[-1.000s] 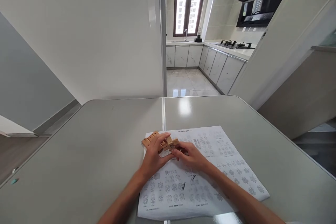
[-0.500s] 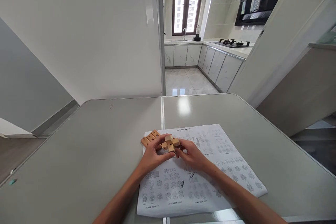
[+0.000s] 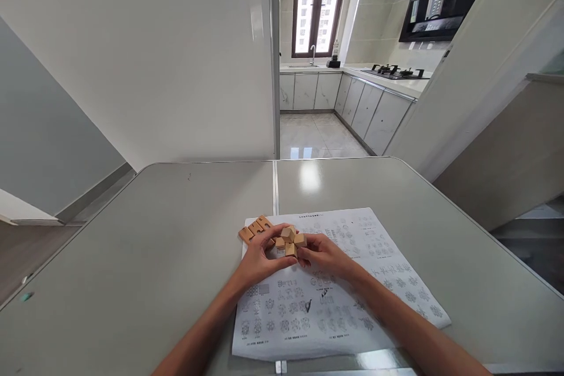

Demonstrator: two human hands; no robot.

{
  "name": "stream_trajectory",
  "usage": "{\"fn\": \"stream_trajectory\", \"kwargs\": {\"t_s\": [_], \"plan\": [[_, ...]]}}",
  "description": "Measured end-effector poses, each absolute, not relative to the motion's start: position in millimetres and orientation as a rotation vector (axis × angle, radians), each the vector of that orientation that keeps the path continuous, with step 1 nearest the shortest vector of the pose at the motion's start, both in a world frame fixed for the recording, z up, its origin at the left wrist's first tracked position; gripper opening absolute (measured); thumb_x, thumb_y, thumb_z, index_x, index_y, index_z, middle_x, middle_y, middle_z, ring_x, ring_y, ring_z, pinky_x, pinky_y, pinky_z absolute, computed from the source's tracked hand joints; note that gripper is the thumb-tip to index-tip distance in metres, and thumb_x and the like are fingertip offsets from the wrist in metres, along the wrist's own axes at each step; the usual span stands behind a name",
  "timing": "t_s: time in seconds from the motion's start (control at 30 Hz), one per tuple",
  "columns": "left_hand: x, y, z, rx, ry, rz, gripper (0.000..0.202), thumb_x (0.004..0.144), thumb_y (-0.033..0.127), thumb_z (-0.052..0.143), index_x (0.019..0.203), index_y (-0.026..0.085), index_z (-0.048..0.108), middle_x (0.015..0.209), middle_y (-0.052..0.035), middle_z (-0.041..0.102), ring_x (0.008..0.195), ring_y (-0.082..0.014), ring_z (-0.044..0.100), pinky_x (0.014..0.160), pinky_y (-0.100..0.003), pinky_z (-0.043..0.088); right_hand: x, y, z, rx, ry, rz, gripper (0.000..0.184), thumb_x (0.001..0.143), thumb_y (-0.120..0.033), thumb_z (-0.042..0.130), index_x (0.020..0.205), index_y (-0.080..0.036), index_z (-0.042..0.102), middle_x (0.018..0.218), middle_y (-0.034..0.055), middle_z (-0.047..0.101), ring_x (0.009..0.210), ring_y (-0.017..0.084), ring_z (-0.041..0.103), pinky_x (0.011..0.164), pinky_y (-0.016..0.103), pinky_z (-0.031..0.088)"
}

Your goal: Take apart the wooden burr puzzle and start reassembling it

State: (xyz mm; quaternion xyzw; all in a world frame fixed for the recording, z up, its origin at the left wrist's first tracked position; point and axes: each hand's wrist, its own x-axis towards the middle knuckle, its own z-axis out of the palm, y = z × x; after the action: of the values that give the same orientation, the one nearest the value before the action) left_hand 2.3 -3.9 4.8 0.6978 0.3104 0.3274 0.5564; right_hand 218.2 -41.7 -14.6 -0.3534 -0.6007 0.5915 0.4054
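A wooden interlocking puzzle [image 3: 291, 242] of light blocks sits between my two hands, above the printed sheet. My left hand [image 3: 261, 258] curves round its left side, thumb at the near block and fingers at the far side. From the right, my right hand [image 3: 324, 252] pinches the right-hand blocks, its thumb and fingers closed on them. Several flat wooden pieces [image 3: 255, 229] with dark marks lie just beyond my left hand, partly hidden by it. Under both hands spreads the white instruction sheet [image 3: 343, 338], covered with small line drawings of puzzle shapes.
The grey table [image 3: 176, 247] has a seam down its middle and a raised rim. A small green object [image 3: 27, 296] lies near its left edge. Beyond the far edge are a white wall panel [image 3: 198, 70] and a kitchen with cabinets [image 3: 305, 91] and a gas stove [image 3: 394, 71].
The view has shifted slightly. Both hands still hold the puzzle, which appears turned a little; my right-hand fingers have moved slightly on its right side.
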Motion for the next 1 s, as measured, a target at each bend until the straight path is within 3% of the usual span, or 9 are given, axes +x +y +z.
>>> {"fn": "stream_trajectory", "kwargs": {"t_s": [0.2,0.47,0.57,0.7,0.77,0.87,1.0], "plan": [[-0.7,-4.6,4.6,1.634,0.763,0.785,0.066,0.075,0.039,0.088,0.135,0.026,0.064,0.133,-0.009,0.069,0.123,-0.0308,0.066,0.111,-0.05,0.05,215.1,-43.7,-14.4,-0.924,-1.501,1.418,0.04,0.092,-0.059,0.067,0.083,-0.02,0.065,0.069,-0.0014,0.056,0.063,0.014,0.051,0.064,0.029,0.046],[1.1,-7.6,7.1,1.677,0.71,0.792,0.064,0.072,0.048,0.088,0.128,0.023,0.069,0.128,-0.0106,0.071,0.122,-0.0329,0.065,0.11,-0.051,0.049,219.6,-46.3,-10.0,-0.85,-1.583,1.567,0.045,0.093,-0.062,0.063,0.077,-0.02,0.064,0.063,-0.0035,0.052,0.057,0.012,0.046,0.06,0.027,0.043],[0.7,-7.6,4.6,1.669,0.77,0.808,0.065,0.074,0.046,0.087,0.131,0.024,0.067,0.128,-0.0102,0.071,0.118,-0.0314,0.067,0.106,-0.048,0.053,216.7,-45.2,-14.7,-0.916,-1.541,1.456,0.043,0.092,-0.061,0.066,0.08,-0.02,0.065,0.064,-0.0038,0.049,0.056,0.011,0.043,0.055,0.026,0.038],[3.3,-9.1,1.5,1.728,0.857,0.891,0.064,0.073,0.042,0.088,0.13,0.024,0.065,0.125,-0.0087,0.071,0.114,-0.0287,0.068,0.102,-0.045,0.055,212.5,-42.2,-24.2,-1.036,-1.44,1.245,0.04,0.086,-0.059,0.075,0.089,-0.02,0.067,0.075,-0.0006,0.059,0.066,0.014,0.05,0.062,0.028,0.042],[5.4,-10.1,0.7,1.771,0.909,0.95,0.065,0.07,0.041,0.091,0.128,0.025,0.066,0.119,-0.0075,0.072,0.111,-0.0276,0.068,0.1,-0.044,0.056,212.1,-40.8,-27.4,-1.089,-1.361,1.19,0.042,0.08,-0.059,0.08,0.085,-0.021,0.063,0.072,-0.0023,0.058,0.065,0.014,0.05,0.061,0.028,0.041],[7.1,-11.1,1.1,1.787,0.944,0.981,0.066,0.068,0.042,0.092,0.126,0.026,0.065,0.113,-0.0065,0.071,0.104,-0.0259,0.069,0.094,-0.042,0.058,212.6,-39.4,-28.2,-1.076,-1.295,1.255,0.047,0.077,-0.06,0.082,0.078,-0.022,0.054,0.065,-0.0057,0.053,0.059,0.012,0.046,0.057,0.026,0.037],[6.8,-11.5,3.3,1.815,0.952,1.001,0.064,0.069,0.043,0.091,0.124,0.027,0.064,0.112,-0.0059,0.07,0.102,-0.0253,0.068,0.09,-0.04,0.058,212.6,-39.1,-25.4,-0.986,-1.297,1.35,0.041,0.081,-0.054,0.08,0.083,-0.022,0.055,0.069,-0.0049,0.057,0.061,0.012,0.05,0.059,0.027,0.04]]}}
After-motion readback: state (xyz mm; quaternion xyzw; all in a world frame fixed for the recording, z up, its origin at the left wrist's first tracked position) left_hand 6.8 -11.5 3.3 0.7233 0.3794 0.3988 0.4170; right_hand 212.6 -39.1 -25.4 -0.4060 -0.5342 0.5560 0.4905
